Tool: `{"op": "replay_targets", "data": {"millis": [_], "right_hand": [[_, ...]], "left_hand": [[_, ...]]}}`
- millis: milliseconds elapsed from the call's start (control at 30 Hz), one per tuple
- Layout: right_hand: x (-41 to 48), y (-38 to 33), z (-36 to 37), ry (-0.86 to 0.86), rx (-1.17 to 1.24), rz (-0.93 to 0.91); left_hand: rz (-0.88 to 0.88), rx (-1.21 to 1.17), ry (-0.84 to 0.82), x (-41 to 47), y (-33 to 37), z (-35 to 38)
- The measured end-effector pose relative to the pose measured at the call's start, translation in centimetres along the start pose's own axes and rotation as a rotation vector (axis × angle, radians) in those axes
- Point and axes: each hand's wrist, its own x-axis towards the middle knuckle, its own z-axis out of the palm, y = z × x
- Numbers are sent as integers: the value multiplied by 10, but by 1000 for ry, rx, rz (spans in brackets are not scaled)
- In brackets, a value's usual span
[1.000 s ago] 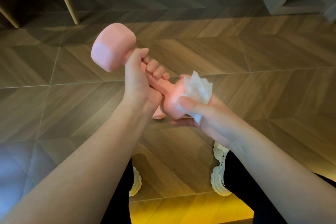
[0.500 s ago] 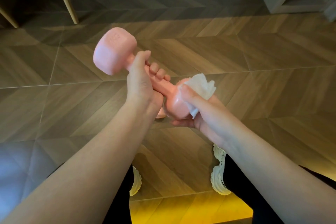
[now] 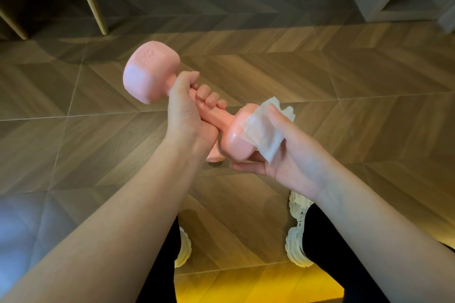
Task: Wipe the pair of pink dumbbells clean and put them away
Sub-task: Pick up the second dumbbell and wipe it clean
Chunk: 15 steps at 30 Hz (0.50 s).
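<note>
The pink dumbbell [image 3: 150, 74] is held in the air above the wooden floor [image 3: 344, 81], tilted so that its far head is up to the left and its near head low to the right. The left hand [image 3: 184, 115] has its fingers [image 3: 209, 98] clamped round the narrow handle. This looks the best place to hold it, since the 2 blocky heads stop it sliding out either way. The right hand [image 3: 290, 155] cups the near head from below, its thumb pinning a white wipe [image 3: 263, 133] flat to the top. The dumbbell looks stiff and dense, with a smooth coating that probably turns slippery where damp, so it wants a full grip and a gentle set-down. The wipe is thin, limp and light. Count: 1 dumbbell in hand; 1 pink piece [image 3: 214, 156] showing under the hands, probably the second dumbbell on the floor, mostly hidden; 1 wipe; 2 white shoes [image 3: 183, 251].
</note>
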Motion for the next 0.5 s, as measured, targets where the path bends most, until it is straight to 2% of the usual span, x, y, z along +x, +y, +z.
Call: {"op": "replay_targets", "data": {"millis": [333, 500], "right_hand": [[6, 13, 8, 168, -206, -118], [1, 5, 0, 7, -55, -91]], "left_hand": [[21, 45, -56, -5, -4, 2], [23, 23, -39, -1, 1, 2]]}}
